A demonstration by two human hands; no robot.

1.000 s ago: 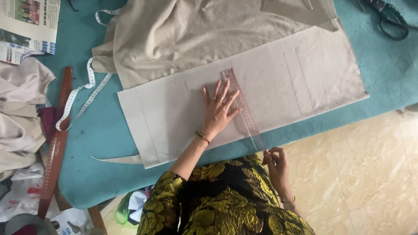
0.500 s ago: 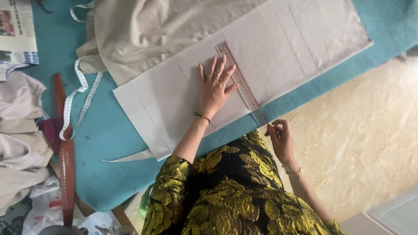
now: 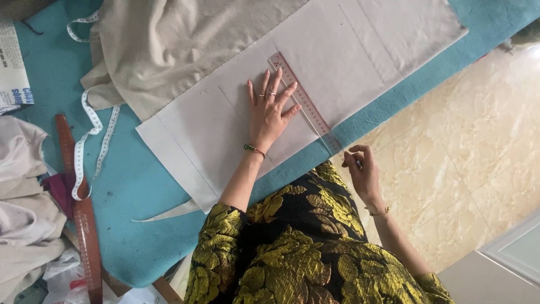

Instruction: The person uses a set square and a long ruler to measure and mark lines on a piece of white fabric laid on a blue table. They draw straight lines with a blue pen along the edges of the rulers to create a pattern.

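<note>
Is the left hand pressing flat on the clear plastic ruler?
No, the left hand lies flat on the pale grey cloth, beside the clear plastic ruler.

Tailoring workshop: cloth, tape measure, ruler

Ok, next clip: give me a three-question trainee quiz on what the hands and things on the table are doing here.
1. True or false: the left hand lies flat, fingers spread, on the cloth.
2. Which thing runs along the thumb side of that hand? A) scissors B) ruler C) iron
3. Where is the right hand, and what does it hold?

Key
1. True.
2. B. The clear ruler lies slanted on the cloth, against the hand.
3. It is off the cloth, near the table edge by the ruler's near end, fingers curled around something small; what it is cannot be told. The tape measure lies apart, far to the left.
</note>
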